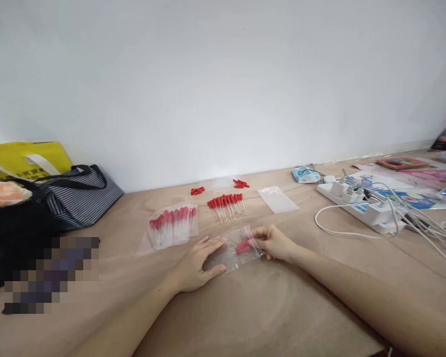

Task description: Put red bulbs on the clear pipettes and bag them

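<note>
A clear zip bag (pixel 228 258) lies on the table between my hands, with a few red-bulbed droppers (pixel 242 246) inside it. My left hand (pixel 196 265) rests on the bag's left part, thumb and fingers apart. At the bag's right end, by its mouth, my right hand (pixel 273 243) has its fingers closed at the red bulbs; the exact grip is partly hidden. Beyond my hands lies a fanned row of red-bulbed droppers (pixel 226 201). To the left, a filled bag of droppers (pixel 173 225) lies flat. An unfilled zip bag (pixel 278 199) is at the right.
Small piles of red bulbs (pixel 197 190) lie near the wall (pixel 223 89). A power strip (pixel 357 208) with white cables and a blue packet (pixel 306 174) stand right. A striped bag (pixel 89 196), yellow bag (pixel 48 153) and black bag (pixel 15 238) are left.
</note>
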`<move>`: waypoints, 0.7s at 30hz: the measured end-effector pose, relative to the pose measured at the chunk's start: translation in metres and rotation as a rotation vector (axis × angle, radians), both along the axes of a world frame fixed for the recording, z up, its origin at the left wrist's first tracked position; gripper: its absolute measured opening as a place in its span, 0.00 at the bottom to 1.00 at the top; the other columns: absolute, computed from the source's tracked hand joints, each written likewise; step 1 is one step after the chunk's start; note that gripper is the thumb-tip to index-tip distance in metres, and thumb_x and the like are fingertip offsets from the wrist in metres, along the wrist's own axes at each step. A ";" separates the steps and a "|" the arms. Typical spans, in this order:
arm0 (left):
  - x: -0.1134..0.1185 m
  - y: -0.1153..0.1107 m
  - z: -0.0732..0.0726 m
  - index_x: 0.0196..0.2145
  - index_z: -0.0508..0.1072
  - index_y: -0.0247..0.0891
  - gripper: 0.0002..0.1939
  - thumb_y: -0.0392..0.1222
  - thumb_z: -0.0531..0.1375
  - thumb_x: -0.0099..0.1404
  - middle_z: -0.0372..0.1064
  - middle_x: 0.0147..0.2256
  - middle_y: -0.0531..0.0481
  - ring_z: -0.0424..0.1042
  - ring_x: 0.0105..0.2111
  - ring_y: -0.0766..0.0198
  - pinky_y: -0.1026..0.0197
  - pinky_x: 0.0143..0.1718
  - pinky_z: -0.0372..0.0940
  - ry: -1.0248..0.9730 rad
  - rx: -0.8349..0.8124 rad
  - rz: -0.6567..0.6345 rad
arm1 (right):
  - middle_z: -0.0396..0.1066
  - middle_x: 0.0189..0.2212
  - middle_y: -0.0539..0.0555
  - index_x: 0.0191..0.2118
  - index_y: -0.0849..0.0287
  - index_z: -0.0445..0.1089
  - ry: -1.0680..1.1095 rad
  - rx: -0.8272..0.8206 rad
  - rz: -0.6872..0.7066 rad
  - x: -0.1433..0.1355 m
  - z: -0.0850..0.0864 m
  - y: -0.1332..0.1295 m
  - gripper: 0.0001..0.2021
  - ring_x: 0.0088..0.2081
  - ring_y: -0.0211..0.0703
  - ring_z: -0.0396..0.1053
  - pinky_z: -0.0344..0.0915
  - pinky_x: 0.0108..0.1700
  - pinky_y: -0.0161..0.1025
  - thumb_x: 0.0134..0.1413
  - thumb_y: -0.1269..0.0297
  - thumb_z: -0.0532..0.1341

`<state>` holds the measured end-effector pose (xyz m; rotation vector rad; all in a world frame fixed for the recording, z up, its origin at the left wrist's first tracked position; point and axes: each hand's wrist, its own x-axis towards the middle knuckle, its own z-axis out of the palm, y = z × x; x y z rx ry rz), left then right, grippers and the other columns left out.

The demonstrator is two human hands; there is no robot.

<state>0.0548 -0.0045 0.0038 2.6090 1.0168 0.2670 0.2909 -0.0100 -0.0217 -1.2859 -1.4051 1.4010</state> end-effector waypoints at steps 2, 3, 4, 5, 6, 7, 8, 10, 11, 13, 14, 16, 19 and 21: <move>0.000 0.000 0.001 0.56 0.54 0.41 0.29 0.54 0.51 0.60 0.52 0.56 0.49 0.49 0.56 0.55 0.49 0.57 0.45 0.007 -0.002 0.010 | 0.69 0.23 0.49 0.32 0.62 0.68 -0.026 0.064 -0.064 -0.003 -0.004 0.001 0.12 0.13 0.27 0.56 0.52 0.11 0.26 0.38 0.61 0.62; 0.000 -0.001 0.001 0.56 0.53 0.41 0.29 0.55 0.51 0.60 0.52 0.56 0.49 0.48 0.57 0.55 0.48 0.56 0.45 0.012 -0.005 0.018 | 0.69 0.22 0.49 0.30 0.62 0.68 -0.044 0.091 -0.079 -0.004 -0.006 0.002 0.12 0.14 0.27 0.57 0.53 0.12 0.26 0.38 0.61 0.62; 0.000 -0.001 0.000 0.56 0.52 0.41 0.30 0.55 0.51 0.59 0.51 0.56 0.49 0.48 0.57 0.54 0.49 0.56 0.45 0.014 -0.009 0.022 | 0.68 0.20 0.48 0.29 0.62 0.69 -0.064 0.111 -0.070 -0.004 -0.008 0.002 0.11 0.14 0.28 0.57 0.53 0.13 0.27 0.39 0.60 0.61; 0.000 -0.001 0.000 0.56 0.52 0.41 0.30 0.55 0.51 0.59 0.51 0.57 0.50 0.48 0.57 0.55 0.49 0.57 0.45 0.017 -0.014 0.020 | 0.66 0.17 0.47 0.27 0.63 0.69 -0.079 0.122 -0.037 -0.003 -0.010 0.002 0.11 0.13 0.28 0.56 0.53 0.13 0.27 0.40 0.60 0.61; -0.001 0.000 -0.001 0.57 0.51 0.42 0.30 0.54 0.51 0.59 0.51 0.57 0.50 0.48 0.57 0.55 0.49 0.57 0.44 0.018 -0.017 0.016 | 0.64 0.14 0.46 0.26 0.63 0.69 -0.089 0.124 0.006 -0.001 -0.011 0.003 0.11 0.13 0.28 0.55 0.53 0.14 0.27 0.41 0.59 0.60; -0.001 0.000 -0.002 0.57 0.51 0.42 0.31 0.54 0.52 0.59 0.50 0.57 0.50 0.47 0.57 0.54 0.49 0.57 0.44 0.018 -0.021 0.016 | 0.62 0.12 0.46 0.26 0.63 0.69 -0.096 0.122 0.037 0.001 -0.011 0.004 0.11 0.13 0.28 0.54 0.52 0.14 0.27 0.42 0.59 0.59; -0.002 0.000 -0.002 0.57 0.51 0.42 0.31 0.54 0.52 0.59 0.50 0.57 0.50 0.47 0.57 0.54 0.49 0.57 0.44 0.021 -0.028 0.019 | 0.60 0.11 0.45 0.26 0.63 0.69 -0.107 0.121 0.041 0.005 -0.011 0.007 0.11 0.12 0.28 0.54 0.52 0.14 0.27 0.42 0.59 0.59; -0.002 0.000 -0.003 0.56 0.51 0.41 0.31 0.54 0.52 0.58 0.50 0.57 0.49 0.46 0.57 0.52 0.48 0.56 0.46 0.026 -0.045 0.040 | 0.60 0.11 0.45 0.26 0.63 0.69 -0.180 0.140 -0.045 0.012 -0.009 0.016 0.10 0.12 0.29 0.54 0.51 0.15 0.28 0.43 0.60 0.58; -0.003 0.000 -0.003 0.56 0.52 0.42 0.31 0.54 0.52 0.58 0.51 0.57 0.49 0.45 0.57 0.51 0.47 0.55 0.47 0.026 -0.052 0.052 | 0.62 0.13 0.46 0.26 0.63 0.68 -0.243 0.163 -0.121 0.016 -0.007 0.024 0.09 0.13 0.29 0.55 0.51 0.15 0.28 0.43 0.61 0.57; -0.003 -0.001 -0.003 0.56 0.52 0.42 0.30 0.54 0.52 0.58 0.52 0.56 0.49 0.45 0.57 0.51 0.47 0.55 0.48 0.022 -0.058 0.059 | 0.65 0.16 0.47 0.27 0.62 0.68 -0.388 0.223 -0.285 0.022 -0.004 0.045 0.07 0.15 0.29 0.57 0.53 0.17 0.28 0.43 0.64 0.57; -0.003 -0.001 -0.002 0.55 0.53 0.42 0.30 0.54 0.52 0.58 0.52 0.56 0.49 0.45 0.57 0.51 0.47 0.55 0.47 0.019 -0.056 0.054 | 0.66 0.19 0.48 0.28 0.62 0.68 -0.419 0.232 -0.335 0.023 -0.003 0.058 0.06 0.16 0.30 0.59 0.54 0.19 0.28 0.43 0.65 0.57; -0.002 -0.002 -0.001 0.55 0.53 0.41 0.29 0.54 0.52 0.58 0.52 0.56 0.48 0.46 0.57 0.51 0.47 0.55 0.47 0.012 -0.051 0.046 | 0.67 0.20 0.49 0.29 0.62 0.68 -0.447 0.217 -0.394 0.022 -0.001 0.085 0.07 0.17 0.31 0.59 0.54 0.19 0.28 0.42 0.67 0.57; -0.001 -0.003 0.001 0.55 0.53 0.40 0.29 0.53 0.52 0.59 0.53 0.56 0.47 0.48 0.56 0.51 0.47 0.55 0.46 0.005 -0.043 0.040 | 0.66 0.19 0.50 0.30 0.63 0.68 -0.475 0.174 -0.449 0.015 -0.002 0.126 0.08 0.17 0.32 0.60 0.54 0.19 0.29 0.42 0.65 0.57; -0.001 -0.004 0.002 0.55 0.53 0.40 0.29 0.53 0.52 0.58 0.54 0.55 0.47 0.49 0.56 0.51 0.46 0.55 0.46 -0.006 -0.037 0.036 | 0.65 0.18 0.51 0.31 0.62 0.69 -0.485 0.140 -0.478 0.010 -0.005 0.149 0.09 0.17 0.34 0.60 0.54 0.19 0.30 0.42 0.63 0.57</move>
